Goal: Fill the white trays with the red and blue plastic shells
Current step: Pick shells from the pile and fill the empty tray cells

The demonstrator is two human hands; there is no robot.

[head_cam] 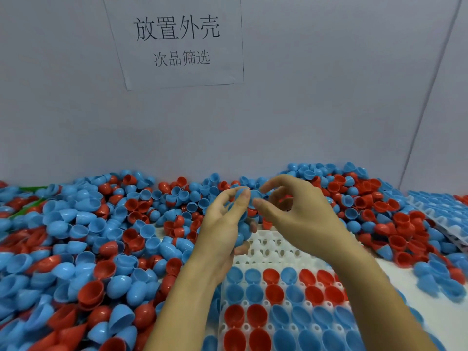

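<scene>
1. The surface (395, 272) runs across the lower half of the frame under a loose heap of shells (101, 236), red and blue, smooth, glossy, thin-walled half-egg cups lying at every angle; many are nested in one another.
2. A white tray (273, 252) lies at lower centre, its long axis running from the bottom edge up toward the hands. It is moulded plastic with round pockets. The lower rows hold shells, open side up; the top rows, just below the hands, stand empty.
3. A second tray (435, 211) at the right edge holds blue shells.
4. The left hand (225, 224) cradles a clutch of blue shells (243, 231) against its palm, fingers curled round them.
5. The right hand (298, 214) meets it at centre frame, thumb and forefinger pinching a blue shell (244, 195) at the left fingertips.
6. The empty pockets lie directly beneath and toward the bottom of the frame from both hands; the right hand looks nearer, so a short drop downward probably seats that shell.
</scene>
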